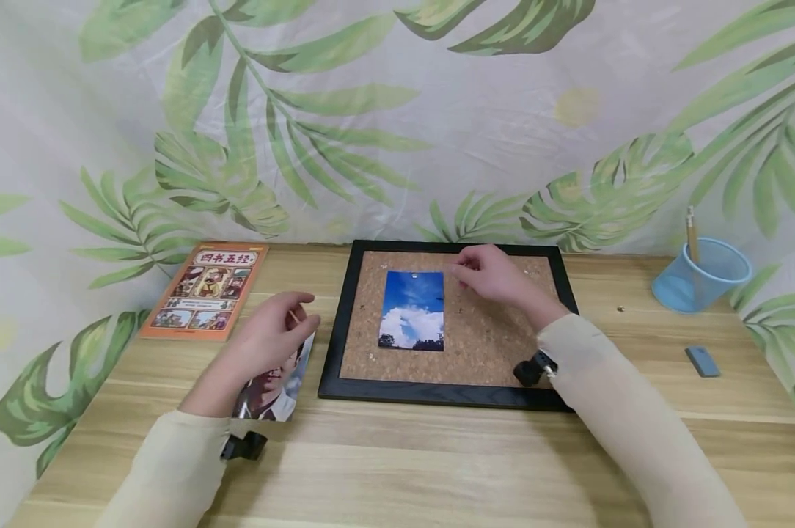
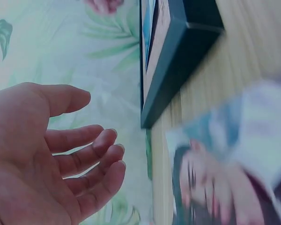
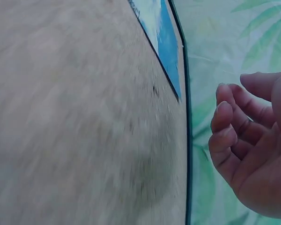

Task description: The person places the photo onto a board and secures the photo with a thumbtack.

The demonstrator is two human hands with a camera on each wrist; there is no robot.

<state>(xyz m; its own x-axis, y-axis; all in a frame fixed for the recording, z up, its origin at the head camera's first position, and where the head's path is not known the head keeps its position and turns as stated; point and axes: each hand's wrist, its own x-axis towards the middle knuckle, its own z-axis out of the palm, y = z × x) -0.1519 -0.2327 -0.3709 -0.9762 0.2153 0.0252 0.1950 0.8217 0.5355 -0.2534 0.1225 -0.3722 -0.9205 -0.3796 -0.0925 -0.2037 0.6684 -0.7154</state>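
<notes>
Sky photo [image 1: 412,311] lies on the cork board [image 1: 477,345], fixed by 1 pin at its top, so a nudge could swivel it. Right hand [image 1: 496,279] hovers just beside it, grip loosely curled, empty. Left hand [image 1: 268,339] hangs relaxed, grip empty, over the portrait photo [image 1: 275,389] on the tabletop [image 1: 437,462].

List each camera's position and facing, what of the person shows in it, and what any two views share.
Head: looks forward and down at the cork board, sky photo, both hands and sleeves.
Left wrist: beside the left hand, facing the portrait photo and board frame.
Right wrist: beside the right hand, skimming the cork.
Shared: right wrist and head both show the sky photo.
</notes>
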